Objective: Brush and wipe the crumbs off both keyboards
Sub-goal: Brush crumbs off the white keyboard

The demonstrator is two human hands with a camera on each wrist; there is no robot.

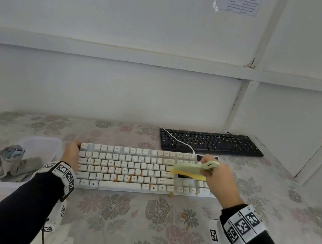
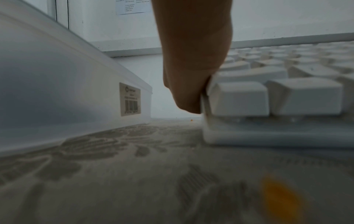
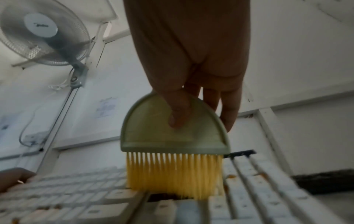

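Note:
A white keyboard (image 1: 137,171) lies in the middle of the flowered tablecloth, with orange crumbs (image 1: 124,176) among its lower key rows. My left hand (image 1: 72,153) grips its left end, fingers curled round the far corner; the left wrist view shows a digit (image 2: 191,68) pressed against the keyboard's side (image 2: 268,98). My right hand (image 1: 216,179) holds a pale green brush (image 1: 190,169) over the keyboard's right part. Its yellow bristles (image 3: 174,174) touch the keys beside the arrow cluster. A black keyboard (image 1: 211,142) with a few crumbs lies behind, to the right.
A translucent plastic bin (image 1: 47,139) stands just left of the white keyboard and holds a grey cloth (image 1: 12,156). Loose crumbs (image 1: 183,216) lie on the cloth in front of the keyboard. The table's front edge runs close below my wrists. A wall fan (image 3: 42,33) hangs above.

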